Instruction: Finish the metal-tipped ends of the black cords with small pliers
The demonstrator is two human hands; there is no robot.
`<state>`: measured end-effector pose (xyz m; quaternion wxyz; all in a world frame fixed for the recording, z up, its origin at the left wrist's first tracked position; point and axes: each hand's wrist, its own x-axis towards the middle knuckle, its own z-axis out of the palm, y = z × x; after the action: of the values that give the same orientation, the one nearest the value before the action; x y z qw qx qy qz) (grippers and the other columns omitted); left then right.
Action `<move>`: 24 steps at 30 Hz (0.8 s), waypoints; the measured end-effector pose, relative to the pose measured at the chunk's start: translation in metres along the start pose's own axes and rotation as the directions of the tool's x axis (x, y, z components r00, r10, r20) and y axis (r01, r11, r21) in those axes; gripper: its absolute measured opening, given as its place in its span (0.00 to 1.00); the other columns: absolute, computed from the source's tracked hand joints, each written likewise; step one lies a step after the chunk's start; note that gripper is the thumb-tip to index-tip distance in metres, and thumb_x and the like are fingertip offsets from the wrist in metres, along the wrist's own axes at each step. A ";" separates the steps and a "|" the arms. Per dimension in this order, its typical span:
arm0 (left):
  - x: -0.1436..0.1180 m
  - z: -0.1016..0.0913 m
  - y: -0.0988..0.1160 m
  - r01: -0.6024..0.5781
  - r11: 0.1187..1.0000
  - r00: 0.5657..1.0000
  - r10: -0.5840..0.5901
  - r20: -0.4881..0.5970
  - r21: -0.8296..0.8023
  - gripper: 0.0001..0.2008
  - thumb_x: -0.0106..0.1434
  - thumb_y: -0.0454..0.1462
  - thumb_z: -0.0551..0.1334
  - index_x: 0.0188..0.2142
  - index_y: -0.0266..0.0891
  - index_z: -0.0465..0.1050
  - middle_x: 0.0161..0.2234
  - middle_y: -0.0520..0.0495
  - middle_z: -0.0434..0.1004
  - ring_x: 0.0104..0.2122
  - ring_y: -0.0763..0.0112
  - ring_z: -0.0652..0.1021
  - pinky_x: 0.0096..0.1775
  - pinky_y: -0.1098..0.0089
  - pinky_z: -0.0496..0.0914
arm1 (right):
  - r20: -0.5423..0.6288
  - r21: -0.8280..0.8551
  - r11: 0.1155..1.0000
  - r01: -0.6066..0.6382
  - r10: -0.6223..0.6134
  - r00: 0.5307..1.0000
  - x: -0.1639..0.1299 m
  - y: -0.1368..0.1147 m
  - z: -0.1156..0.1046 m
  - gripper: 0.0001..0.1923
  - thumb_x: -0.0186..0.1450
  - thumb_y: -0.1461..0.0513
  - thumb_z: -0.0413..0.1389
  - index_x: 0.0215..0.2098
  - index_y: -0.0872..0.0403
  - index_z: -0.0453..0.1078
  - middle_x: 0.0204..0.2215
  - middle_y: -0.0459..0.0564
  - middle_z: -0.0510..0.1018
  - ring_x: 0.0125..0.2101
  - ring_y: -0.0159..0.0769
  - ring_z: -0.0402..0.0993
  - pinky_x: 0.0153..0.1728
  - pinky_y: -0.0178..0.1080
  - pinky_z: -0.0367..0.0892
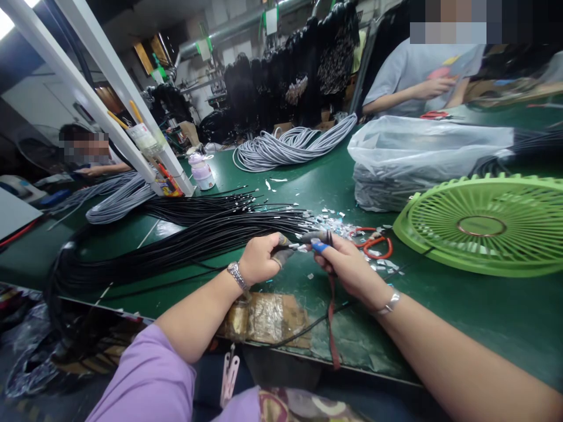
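Observation:
My left hand (259, 258) is closed, its taped thumb and forefinger pinching a black cable (211, 271) close to its pale end. Just right of it, my right hand (347, 264) has its fingers curled around a thin dark two-pronged tool (329, 238), possibly tweezers; a reddish strip (333, 328) hangs below. Blue tape wraps a right-hand digit. The hands nearly meet at the cable's tip, where fingers hide the detail. Behind my left hand lies a thick bundle of black cables (176, 249). Red-handled scissors (379, 253) rest beyond my right hand among white and bluish scraps (336, 224).
A green fan (484, 225) stands at right, before a plastic bag (422, 140) of cables. Grey cable coils (290, 149) and a lilac bottle (202, 173) are farther back. White posts (109, 70) rise at left. Taped cardboard (281, 313) lies at the front edge. Two people sit across.

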<state>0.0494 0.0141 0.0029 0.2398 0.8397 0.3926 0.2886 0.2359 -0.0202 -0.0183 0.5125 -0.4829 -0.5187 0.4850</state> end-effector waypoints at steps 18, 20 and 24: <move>0.006 0.005 0.004 0.475 0.695 0.858 -0.230 0.459 -0.540 0.23 0.47 0.52 0.67 0.28 0.36 0.64 0.16 0.57 0.66 0.11 0.83 0.62 0.15 0.78 0.55 | 0.030 -0.362 0.915 0.178 -0.180 0.983 0.007 0.012 0.000 0.09 0.55 0.55 0.54 0.24 0.52 0.67 0.21 0.45 0.73 0.24 0.34 0.66 0.26 0.37 0.62; 0.007 0.004 0.005 0.466 0.689 0.872 -0.252 0.419 -0.555 0.24 0.46 0.54 0.67 0.27 0.37 0.63 0.16 0.57 0.66 0.11 0.83 0.62 0.14 0.79 0.55 | 0.003 -0.396 0.903 0.163 -0.176 0.984 0.008 0.013 -0.002 0.13 0.58 0.53 0.51 0.22 0.51 0.65 0.20 0.46 0.73 0.23 0.34 0.66 0.25 0.36 0.61; 0.009 0.006 0.003 0.430 0.706 0.901 -0.290 0.324 -0.563 0.25 0.45 0.55 0.67 0.27 0.37 0.62 0.15 0.58 0.65 0.12 0.83 0.62 0.14 0.78 0.54 | -0.006 -0.463 0.874 0.150 -0.173 0.985 0.010 0.014 -0.005 0.12 0.59 0.53 0.50 0.25 0.51 0.67 0.21 0.46 0.73 0.24 0.36 0.68 0.27 0.37 0.63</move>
<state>0.0599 0.0183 0.0034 0.5951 0.6448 0.4043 0.2582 0.2405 -0.0097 -0.0319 0.4340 -0.5568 -0.6451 0.2922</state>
